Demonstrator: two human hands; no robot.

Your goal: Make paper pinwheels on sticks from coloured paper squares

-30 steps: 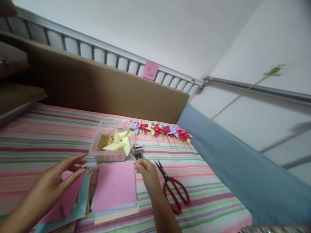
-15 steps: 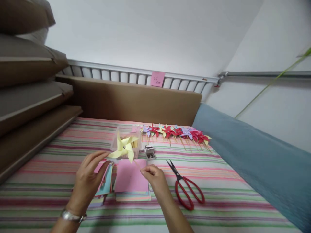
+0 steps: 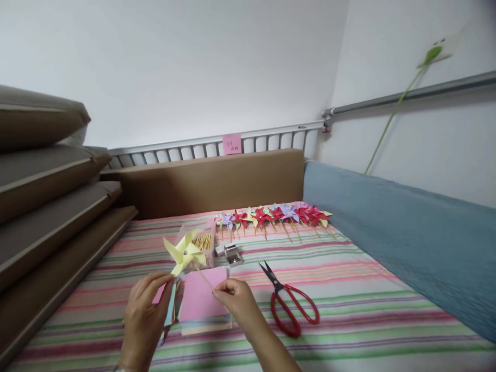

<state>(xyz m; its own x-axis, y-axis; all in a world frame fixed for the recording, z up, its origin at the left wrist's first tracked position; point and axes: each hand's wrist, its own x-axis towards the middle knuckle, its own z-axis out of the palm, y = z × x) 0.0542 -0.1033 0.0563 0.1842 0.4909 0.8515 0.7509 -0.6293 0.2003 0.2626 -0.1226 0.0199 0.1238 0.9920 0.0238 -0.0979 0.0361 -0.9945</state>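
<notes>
A pale yellow paper pinwheel [image 3: 185, 253] on a thin wooden stick is held up above the stacked paper. My right hand [image 3: 236, 302] pinches the lower part of the stick between thumb and fingers. At the tip of the lowest blade, my left hand [image 3: 145, 305] has its thumb and fingertips drawn together against the paper. Below lies a stack of square sheets, pink paper [image 3: 203, 297] on top. Another pile of coloured paper [image 3: 170, 307] is partly hidden behind my left hand. Red-handled scissors [image 3: 289, 299] rest to the right, blades slightly apart.
Behind the pinwheel stands a clear plastic box [image 3: 209, 253] of wooden sticks, beside a small open box [image 3: 233, 254] of metal pieces. Finished pinwheels [image 3: 263, 216] lie in a row at the back. Brown padded boards [image 3: 58, 253] rise at left; a blue padded side [image 3: 387, 222] borders the right.
My view has tilted up and turned right, so everything sits lower and further left. The pinwheel's blades have turned to another angle. My right hand still holds the stick.
</notes>
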